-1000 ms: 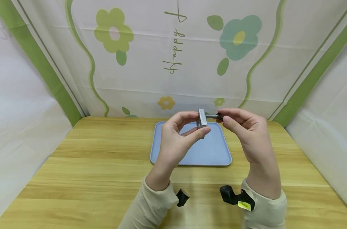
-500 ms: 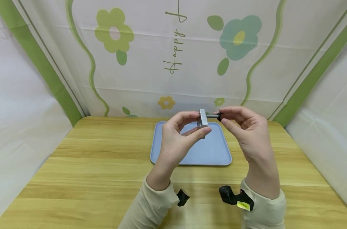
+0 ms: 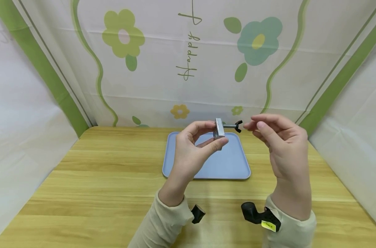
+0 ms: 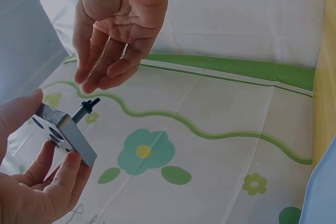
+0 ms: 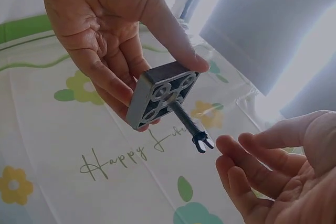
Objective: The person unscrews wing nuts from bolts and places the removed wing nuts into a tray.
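Observation:
A square silver metal plate (image 3: 219, 128) is held up over the tray by my left hand (image 3: 189, 150), thumb on the lower edge and fingers on the upper side. Round holes show in the plate's face in the right wrist view. From its middle a threaded bolt (image 5: 185, 118) sticks out to the right. On the bolt's far end sits a black wing nut (image 3: 239, 126). Just right of the wing nut, my right hand (image 3: 282, 143) hangs in the air with loosely bent fingers and holds nothing; a small gap separates its fingertips from the wings.
Below the hands a light blue tray (image 3: 237, 172) lies on the wooden table (image 3: 98, 168). A flower-printed cloth (image 3: 160, 62) hangs behind the table. Black wrist cameras stick out at the left cuff (image 3: 172, 213) and right cuff (image 3: 291, 229).
My right hand has let go of the wing nut and drawn back to the right, so the wings now show. The left hand and the plate have hardly moved.

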Demonstrator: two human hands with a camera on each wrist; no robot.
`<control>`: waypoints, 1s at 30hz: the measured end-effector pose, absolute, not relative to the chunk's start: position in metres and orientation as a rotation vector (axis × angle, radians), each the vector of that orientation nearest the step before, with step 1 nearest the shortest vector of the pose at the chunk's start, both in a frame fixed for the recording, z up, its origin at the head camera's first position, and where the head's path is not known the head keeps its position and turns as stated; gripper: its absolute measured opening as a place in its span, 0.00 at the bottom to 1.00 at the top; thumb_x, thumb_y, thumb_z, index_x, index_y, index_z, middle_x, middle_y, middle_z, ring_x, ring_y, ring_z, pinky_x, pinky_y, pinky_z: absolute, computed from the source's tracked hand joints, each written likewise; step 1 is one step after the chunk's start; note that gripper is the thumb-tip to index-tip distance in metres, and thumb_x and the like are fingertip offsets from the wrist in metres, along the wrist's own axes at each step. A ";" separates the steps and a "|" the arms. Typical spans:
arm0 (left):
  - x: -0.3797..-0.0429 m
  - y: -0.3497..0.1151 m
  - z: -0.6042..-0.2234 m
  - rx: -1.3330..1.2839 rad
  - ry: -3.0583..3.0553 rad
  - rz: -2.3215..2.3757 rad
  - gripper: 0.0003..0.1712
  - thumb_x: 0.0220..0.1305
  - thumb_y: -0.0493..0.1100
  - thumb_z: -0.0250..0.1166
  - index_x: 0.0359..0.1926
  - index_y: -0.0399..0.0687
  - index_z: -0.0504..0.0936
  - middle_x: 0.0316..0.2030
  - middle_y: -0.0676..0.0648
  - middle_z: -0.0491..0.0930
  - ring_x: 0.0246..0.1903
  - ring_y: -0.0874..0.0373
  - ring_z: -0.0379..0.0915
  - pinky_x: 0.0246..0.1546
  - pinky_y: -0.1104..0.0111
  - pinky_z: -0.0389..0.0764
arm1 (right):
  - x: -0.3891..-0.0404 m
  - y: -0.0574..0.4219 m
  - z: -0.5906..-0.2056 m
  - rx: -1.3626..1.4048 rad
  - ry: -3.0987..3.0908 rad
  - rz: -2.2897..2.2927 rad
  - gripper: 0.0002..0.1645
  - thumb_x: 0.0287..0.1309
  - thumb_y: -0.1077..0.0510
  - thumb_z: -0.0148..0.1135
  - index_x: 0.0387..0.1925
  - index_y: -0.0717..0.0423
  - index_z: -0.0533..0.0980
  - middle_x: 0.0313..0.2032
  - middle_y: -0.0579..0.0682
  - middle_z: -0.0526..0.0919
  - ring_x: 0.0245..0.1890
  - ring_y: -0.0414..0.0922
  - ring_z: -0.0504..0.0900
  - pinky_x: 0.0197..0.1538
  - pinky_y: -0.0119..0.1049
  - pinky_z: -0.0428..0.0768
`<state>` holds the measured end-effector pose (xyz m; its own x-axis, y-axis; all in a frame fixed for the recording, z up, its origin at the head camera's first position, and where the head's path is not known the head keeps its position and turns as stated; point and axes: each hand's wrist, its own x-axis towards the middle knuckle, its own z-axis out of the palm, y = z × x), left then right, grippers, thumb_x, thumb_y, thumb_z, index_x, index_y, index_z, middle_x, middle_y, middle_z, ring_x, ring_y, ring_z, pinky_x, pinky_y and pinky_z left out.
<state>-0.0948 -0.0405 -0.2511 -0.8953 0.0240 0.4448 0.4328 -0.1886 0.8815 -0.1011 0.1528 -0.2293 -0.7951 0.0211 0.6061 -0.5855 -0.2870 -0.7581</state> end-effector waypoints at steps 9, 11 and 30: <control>-0.095 -0.041 -0.252 -0.532 -1.810 -2.157 0.20 0.54 0.29 0.74 0.48 0.35 0.80 0.50 0.39 0.81 0.52 0.54 0.80 0.51 0.64 0.87 | -0.100 0.150 -0.231 0.667 -1.761 2.074 0.11 0.65 0.72 0.57 0.46 0.67 0.81 0.29 0.51 0.88 0.33 0.44 0.87 0.36 0.31 0.84; -0.095 -0.041 -0.252 -0.533 -1.808 -2.156 0.20 0.53 0.29 0.74 0.48 0.34 0.80 0.50 0.39 0.81 0.52 0.54 0.80 0.51 0.64 0.87 | -0.100 0.150 -0.231 0.649 -1.815 2.056 0.12 0.66 0.71 0.57 0.48 0.67 0.81 0.28 0.50 0.88 0.33 0.43 0.87 0.37 0.31 0.84; -0.095 -0.042 -0.252 -0.540 -1.799 -2.153 0.20 0.53 0.28 0.74 0.48 0.34 0.80 0.50 0.39 0.81 0.52 0.54 0.80 0.51 0.64 0.87 | -0.108 0.147 -0.235 0.639 -1.922 2.052 0.11 0.66 0.68 0.60 0.48 0.66 0.82 0.38 0.46 0.90 0.40 0.39 0.88 0.48 0.28 0.86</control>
